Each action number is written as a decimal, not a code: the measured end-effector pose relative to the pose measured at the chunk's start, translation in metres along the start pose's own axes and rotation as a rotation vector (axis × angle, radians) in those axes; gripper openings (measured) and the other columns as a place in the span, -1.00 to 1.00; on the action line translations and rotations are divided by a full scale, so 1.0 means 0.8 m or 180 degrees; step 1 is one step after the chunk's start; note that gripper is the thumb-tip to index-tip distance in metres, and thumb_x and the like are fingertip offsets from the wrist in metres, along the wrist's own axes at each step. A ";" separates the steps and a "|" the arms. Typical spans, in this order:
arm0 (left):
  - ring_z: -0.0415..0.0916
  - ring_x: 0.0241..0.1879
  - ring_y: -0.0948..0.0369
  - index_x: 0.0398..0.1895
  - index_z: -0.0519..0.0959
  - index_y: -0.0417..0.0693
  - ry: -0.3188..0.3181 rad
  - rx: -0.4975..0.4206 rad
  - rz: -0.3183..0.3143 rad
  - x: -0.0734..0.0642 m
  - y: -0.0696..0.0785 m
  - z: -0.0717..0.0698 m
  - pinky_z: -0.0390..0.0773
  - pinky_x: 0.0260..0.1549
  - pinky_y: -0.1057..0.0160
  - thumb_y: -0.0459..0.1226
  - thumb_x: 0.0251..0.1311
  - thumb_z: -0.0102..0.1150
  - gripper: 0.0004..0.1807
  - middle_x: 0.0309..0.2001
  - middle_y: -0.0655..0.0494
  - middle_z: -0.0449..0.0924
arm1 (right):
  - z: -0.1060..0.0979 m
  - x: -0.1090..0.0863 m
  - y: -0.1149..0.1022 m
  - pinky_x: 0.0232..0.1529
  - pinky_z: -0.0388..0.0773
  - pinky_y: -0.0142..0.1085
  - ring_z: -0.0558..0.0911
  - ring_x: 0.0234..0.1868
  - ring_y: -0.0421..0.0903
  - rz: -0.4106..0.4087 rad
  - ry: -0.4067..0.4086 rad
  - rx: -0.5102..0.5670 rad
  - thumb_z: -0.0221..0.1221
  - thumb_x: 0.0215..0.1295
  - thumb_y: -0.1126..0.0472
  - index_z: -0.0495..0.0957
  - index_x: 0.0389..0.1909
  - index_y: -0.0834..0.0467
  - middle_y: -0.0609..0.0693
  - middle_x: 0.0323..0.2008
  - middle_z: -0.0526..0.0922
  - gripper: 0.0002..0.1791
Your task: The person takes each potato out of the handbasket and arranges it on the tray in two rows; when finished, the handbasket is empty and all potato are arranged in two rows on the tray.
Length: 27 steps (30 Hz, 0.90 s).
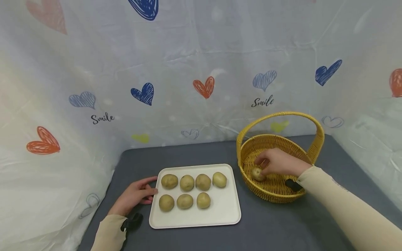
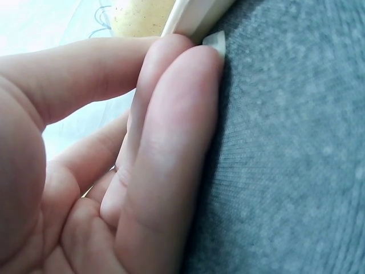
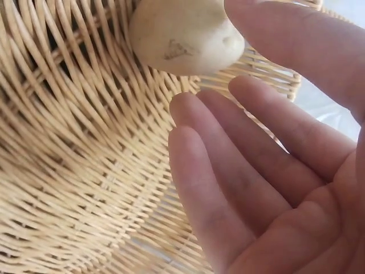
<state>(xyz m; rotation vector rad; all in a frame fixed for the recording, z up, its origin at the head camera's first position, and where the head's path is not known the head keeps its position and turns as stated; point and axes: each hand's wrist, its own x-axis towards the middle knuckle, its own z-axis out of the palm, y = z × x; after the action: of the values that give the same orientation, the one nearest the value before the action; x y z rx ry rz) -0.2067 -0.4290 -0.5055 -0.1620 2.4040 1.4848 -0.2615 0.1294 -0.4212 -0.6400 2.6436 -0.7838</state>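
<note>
In the head view, several potatoes (image 1: 203,182) lie in two rows on a white rectangular tray (image 1: 220,212). My left hand (image 1: 135,195) is at the tray's left edge; its thumb and fingertips meet at the rim in the left wrist view, pinching it. Inside the yellow wicker basket (image 1: 273,198), my right hand (image 1: 279,162) reaches down beside a single potato (image 3: 185,40). The right wrist view has the thumb overlapping that potato's edge, while the other fingers are loosely bent and apart from it, holding nothing.
The basket's tall arched handle (image 1: 282,114) rises over my right hand. A dark grey cloth (image 1: 194,240) covers the table. Behind and at both sides hangs a pale curtain (image 1: 169,118) printed with hearts. Dark wrist devices (image 1: 133,222) sit at both cuffs.
</note>
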 end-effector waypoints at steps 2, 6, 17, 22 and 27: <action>0.67 -0.30 0.14 0.63 0.40 0.03 -0.0001 0.0002 -0.0015 -0.003 0.000 0.000 0.80 -0.28 0.19 -0.12 0.36 0.50 -0.19 -0.25 -0.01 0.66 | 0.004 0.003 0.001 0.01 0.76 -0.09 0.79 0.01 -0.01 0.0034 -0.0031 0.0015 0.57 0.18 0.14 0.73 0.18 0.24 0.11 0.09 0.81 -0.44; 0.67 -0.30 0.14 0.63 0.40 0.05 0.0001 0.0003 -0.0022 -0.004 0.001 0.001 0.80 -0.27 0.18 -0.11 0.35 0.50 -0.18 -0.26 -0.01 0.66 | 0.007 0.006 0.002 0.00 0.76 -0.08 0.79 0.00 -0.03 0.0023 -0.0063 -0.0019 0.59 0.18 0.13 0.74 0.17 0.24 0.10 0.08 0.81 -0.44; 0.66 -0.32 0.13 0.62 0.42 0.06 0.0038 -0.0002 -0.0026 -0.003 0.001 -0.001 0.80 -0.29 0.17 -0.12 0.35 0.50 -0.20 -0.26 -0.01 0.65 | 0.012 0.009 0.002 0.03 0.75 -0.05 0.77 -0.06 -0.11 -0.0059 -0.0120 -0.0123 0.59 0.18 0.11 0.79 0.06 0.18 -0.03 -0.06 0.84 -0.55; 0.65 -0.30 0.13 0.63 0.41 0.06 0.0039 -0.0003 -0.0017 -0.004 0.002 -0.001 0.80 -0.28 0.18 -0.12 0.35 0.50 -0.20 -0.25 -0.01 0.65 | 0.013 0.009 0.003 -0.01 0.75 -0.09 0.77 -0.10 -0.16 -0.0106 -0.0092 -0.0116 0.57 0.20 0.12 0.81 0.00 0.14 -0.07 -0.11 0.83 -0.63; 0.66 -0.28 0.13 0.64 0.40 0.08 0.0002 -0.0005 0.0009 -0.005 0.003 -0.001 0.80 -0.25 0.18 -0.10 0.36 0.49 -0.19 -0.23 -0.02 0.67 | 0.007 0.005 -0.001 -0.04 0.73 -0.15 0.75 -0.12 -0.20 -0.0133 0.0023 -0.0143 0.54 0.23 0.13 0.82 -0.03 0.10 -0.12 -0.15 0.83 -0.69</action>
<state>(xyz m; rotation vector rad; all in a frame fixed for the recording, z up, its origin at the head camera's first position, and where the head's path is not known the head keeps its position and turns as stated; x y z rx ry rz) -0.2038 -0.4288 -0.5022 -0.1593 2.4047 1.4880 -0.2624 0.1246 -0.4263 -0.7079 2.6692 -0.7414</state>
